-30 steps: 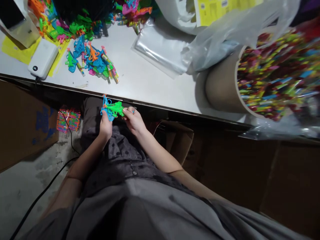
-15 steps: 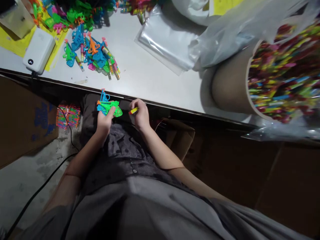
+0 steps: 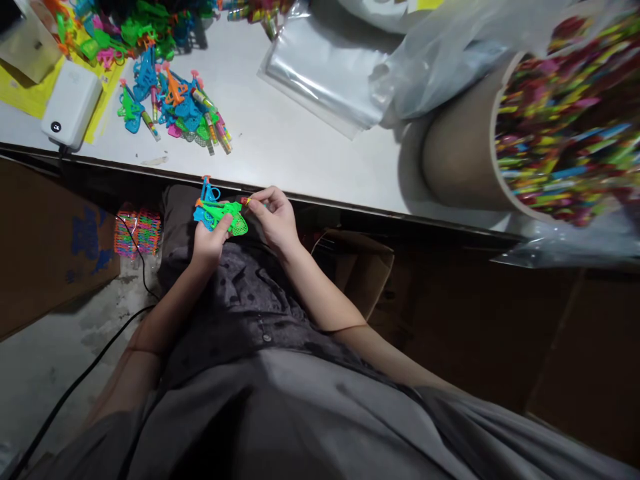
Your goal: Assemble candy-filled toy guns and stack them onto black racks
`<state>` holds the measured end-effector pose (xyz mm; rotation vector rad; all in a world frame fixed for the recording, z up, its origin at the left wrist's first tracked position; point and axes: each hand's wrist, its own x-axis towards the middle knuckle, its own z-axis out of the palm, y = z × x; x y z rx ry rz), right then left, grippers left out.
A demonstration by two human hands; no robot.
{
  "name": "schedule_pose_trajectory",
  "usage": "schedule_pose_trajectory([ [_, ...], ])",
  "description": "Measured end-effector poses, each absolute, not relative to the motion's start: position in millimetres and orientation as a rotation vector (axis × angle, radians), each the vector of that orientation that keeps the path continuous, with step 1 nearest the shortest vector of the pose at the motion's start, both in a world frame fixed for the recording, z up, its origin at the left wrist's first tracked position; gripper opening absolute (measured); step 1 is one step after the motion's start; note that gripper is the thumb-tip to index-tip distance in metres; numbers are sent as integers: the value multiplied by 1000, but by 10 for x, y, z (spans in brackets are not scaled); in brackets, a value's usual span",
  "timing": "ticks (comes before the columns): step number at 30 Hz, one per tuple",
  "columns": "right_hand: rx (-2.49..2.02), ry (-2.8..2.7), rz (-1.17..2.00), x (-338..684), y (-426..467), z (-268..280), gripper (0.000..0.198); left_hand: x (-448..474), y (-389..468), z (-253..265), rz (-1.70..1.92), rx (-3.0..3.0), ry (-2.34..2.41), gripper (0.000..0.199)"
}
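Note:
Above my lap, my left hand (image 3: 211, 241) is closed round small plastic toys: a green toy (image 3: 231, 221) with a perforated end lies over a blue toy (image 3: 209, 192) with an orange tip. Its thumb presses on the green one. My right hand (image 3: 280, 220) pinches a small red and yellow tube (image 3: 245, 201) between thumb and fingertips, at the green toy's right end. Whether the tube touches the toy I cannot tell. On the white table (image 3: 310, 157) ahead lies a pile of similar toys (image 3: 183, 100), with tubes among them.
A tub (image 3: 460, 147) full of colourful tubes lies tilted at the right. Clear plastic bags (image 3: 325, 73) rest on the table, and a white power bank (image 3: 73, 107) stands left. More toys (image 3: 140, 27) are heaped behind. Below are cardboard boxes (image 3: 55, 247) and a black cable (image 3: 85, 373).
My right hand has moved left and slightly up, bringing the tube to the green toy. The tube now points toward my left hand, which has barely moved. The view has shifted slightly.

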<state>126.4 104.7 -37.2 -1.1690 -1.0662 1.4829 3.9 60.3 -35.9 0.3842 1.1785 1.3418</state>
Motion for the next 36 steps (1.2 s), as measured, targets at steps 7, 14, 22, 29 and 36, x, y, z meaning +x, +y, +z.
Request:
schedule_pose_trajectory([
  [7, -1172, -1282, 1434, 1385, 1000, -356, 39, 86, 552, -358, 1334, 381, 1191, 52],
  [14, -1188, -1425, 1345, 1476, 956, -323, 40, 139, 499, -314, 1334, 371, 1248, 47],
  [22, -1166, -1492, 1461, 1526, 899, -347, 38, 148, 395, -391, 1303, 381, 1312, 48],
  [29, -1195, -1644, 1391, 1520, 870, -343, 34, 103, 374, -368, 1269, 321, 1237, 45],
  [36, -1236, -1690, 1359, 1527, 988, -270, 34, 82, 483, -387, 1241, 350, 1164, 46],
])
